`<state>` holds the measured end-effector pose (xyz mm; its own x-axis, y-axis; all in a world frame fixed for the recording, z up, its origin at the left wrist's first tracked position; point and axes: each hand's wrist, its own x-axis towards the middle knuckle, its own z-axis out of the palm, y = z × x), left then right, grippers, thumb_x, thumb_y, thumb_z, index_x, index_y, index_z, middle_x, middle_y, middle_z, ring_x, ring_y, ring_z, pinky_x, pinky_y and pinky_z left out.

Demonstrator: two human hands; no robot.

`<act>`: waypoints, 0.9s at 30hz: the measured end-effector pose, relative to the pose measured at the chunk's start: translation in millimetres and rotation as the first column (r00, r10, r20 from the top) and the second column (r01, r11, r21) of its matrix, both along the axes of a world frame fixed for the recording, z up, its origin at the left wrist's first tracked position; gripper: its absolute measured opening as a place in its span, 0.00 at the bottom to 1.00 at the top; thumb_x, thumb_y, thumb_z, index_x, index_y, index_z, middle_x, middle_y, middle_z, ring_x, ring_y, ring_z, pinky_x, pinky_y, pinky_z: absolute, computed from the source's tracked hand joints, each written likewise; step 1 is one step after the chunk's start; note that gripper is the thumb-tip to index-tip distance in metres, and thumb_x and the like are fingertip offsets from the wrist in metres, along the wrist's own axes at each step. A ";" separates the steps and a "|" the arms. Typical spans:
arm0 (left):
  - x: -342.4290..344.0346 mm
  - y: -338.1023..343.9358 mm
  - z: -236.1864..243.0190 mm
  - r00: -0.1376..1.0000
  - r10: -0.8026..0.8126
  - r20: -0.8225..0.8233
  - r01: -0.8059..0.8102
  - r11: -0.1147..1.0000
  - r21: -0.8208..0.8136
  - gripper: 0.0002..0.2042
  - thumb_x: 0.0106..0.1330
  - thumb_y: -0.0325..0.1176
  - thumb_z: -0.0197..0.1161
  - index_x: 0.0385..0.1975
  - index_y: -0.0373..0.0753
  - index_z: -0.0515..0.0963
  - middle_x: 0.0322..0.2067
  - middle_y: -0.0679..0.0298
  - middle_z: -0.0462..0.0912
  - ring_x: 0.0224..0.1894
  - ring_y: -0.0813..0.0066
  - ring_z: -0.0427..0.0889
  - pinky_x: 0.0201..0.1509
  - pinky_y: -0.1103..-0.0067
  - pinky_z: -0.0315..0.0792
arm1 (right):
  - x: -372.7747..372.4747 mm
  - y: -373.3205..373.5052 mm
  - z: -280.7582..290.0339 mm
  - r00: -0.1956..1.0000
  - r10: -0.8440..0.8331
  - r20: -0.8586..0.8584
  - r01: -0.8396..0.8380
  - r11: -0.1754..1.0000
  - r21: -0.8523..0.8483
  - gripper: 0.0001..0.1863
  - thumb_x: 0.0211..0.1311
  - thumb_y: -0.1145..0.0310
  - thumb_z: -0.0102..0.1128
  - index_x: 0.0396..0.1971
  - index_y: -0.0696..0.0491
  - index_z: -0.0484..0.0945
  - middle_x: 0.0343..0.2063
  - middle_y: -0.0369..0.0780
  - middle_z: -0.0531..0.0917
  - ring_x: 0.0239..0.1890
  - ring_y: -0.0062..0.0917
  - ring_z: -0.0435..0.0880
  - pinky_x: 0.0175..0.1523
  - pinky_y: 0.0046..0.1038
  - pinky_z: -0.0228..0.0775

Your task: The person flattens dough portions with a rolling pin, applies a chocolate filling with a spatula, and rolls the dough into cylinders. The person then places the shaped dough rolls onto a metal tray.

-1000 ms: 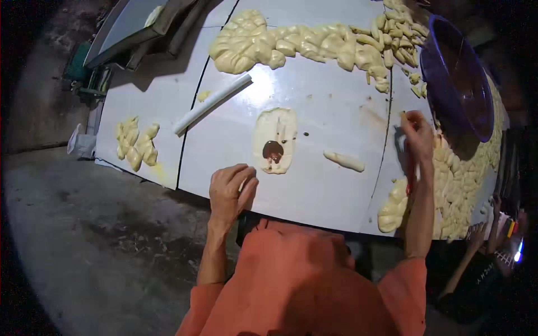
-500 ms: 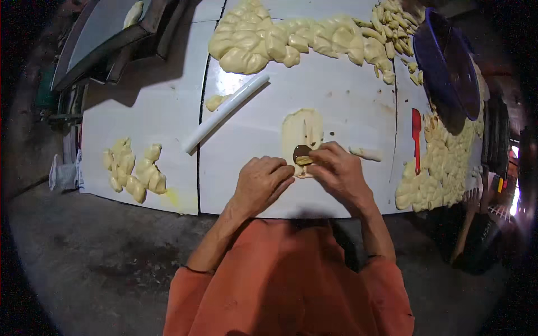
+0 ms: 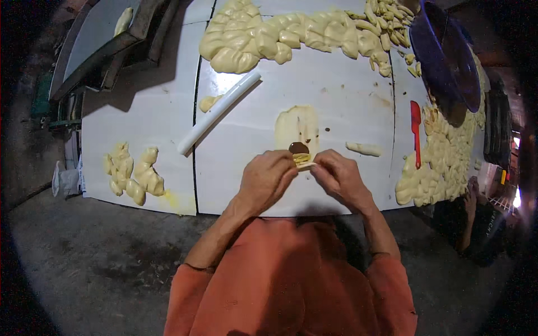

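Observation:
A thin oval sheet of pale dough (image 3: 297, 119) lies on the table in front of me. Dark brown chocolate-like filling (image 3: 298, 147) sits on its lower part, with yellow, banana-like pieces (image 3: 301, 157) just nearer to me. My left hand (image 3: 268, 176) pinches the near edge of the dough at its left corner. At the right corner, my right hand (image 3: 339, 175) grips the same edge, which is lifted and folded up against the filling. A finished-looking pale roll (image 3: 364, 149) lies to the right of my right hand.
A white rolling pin (image 3: 221, 113) lies diagonally at left. Dough lumps (image 3: 134, 172) rest at the left, more dough (image 3: 235, 42) at the back. At right are a red spatula (image 3: 416, 134), spread dough pieces (image 3: 434, 168), a purple basin (image 3: 443, 61) and another person's arm (image 3: 469, 213).
My right hand has moved from the yellow pieces down to the dough's near edge. That edge is now raised between both hands and folded toward the filling.

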<state>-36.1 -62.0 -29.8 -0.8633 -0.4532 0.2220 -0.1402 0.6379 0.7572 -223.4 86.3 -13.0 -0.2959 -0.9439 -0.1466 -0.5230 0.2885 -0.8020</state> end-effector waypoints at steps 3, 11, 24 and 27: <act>-5.5 -5.4 6.0 0.992 0.124 0.036 -0.126 0.991 0.055 0.06 0.66 0.30 0.67 0.38 0.36 0.82 0.44 0.56 0.84 0.46 0.53 0.82 0.49 0.63 0.76 | -5.4 -12.0 5.9 0.980 -0.151 0.133 0.140 0.986 0.089 0.11 0.68 0.68 0.66 0.44 0.57 0.82 0.37 0.45 0.87 0.34 0.34 0.87 0.39 0.31 0.78; -13.3 -9.4 13.3 0.961 0.190 0.201 -0.181 0.982 -0.060 0.08 0.65 0.29 0.68 0.42 0.41 0.83 0.50 0.52 0.83 0.51 0.52 0.82 0.54 0.62 0.77 | -19.1 -27.7 -3.1 0.965 0.079 -0.250 -0.092 0.995 -0.042 0.12 0.64 0.66 0.67 0.46 0.52 0.85 0.41 0.41 0.84 0.34 0.35 0.87 0.38 0.35 0.81; -19.5 -39.8 6.3 0.991 0.063 0.116 -0.051 0.994 -0.097 0.08 0.63 0.33 0.70 0.38 0.39 0.86 0.50 0.58 0.83 0.53 0.57 0.81 0.55 0.63 0.75 | -29.6 -40.6 -5.0 0.923 0.188 -0.336 -0.202 0.979 -0.008 0.07 0.71 0.64 0.61 0.39 0.52 0.82 0.36 0.39 0.80 0.33 0.36 0.85 0.36 0.38 0.80; -20.2 -42.2 7.1 0.985 0.098 0.141 -0.095 0.995 -0.032 0.09 0.62 0.31 0.71 0.41 0.40 0.86 0.50 0.55 0.84 0.52 0.53 0.83 0.56 0.62 0.77 | -19.3 -45.5 -6.5 0.929 0.066 -0.364 -0.067 0.998 0.011 0.07 0.73 0.65 0.59 0.38 0.52 0.79 0.34 0.40 0.79 0.30 0.38 0.84 0.34 0.40 0.79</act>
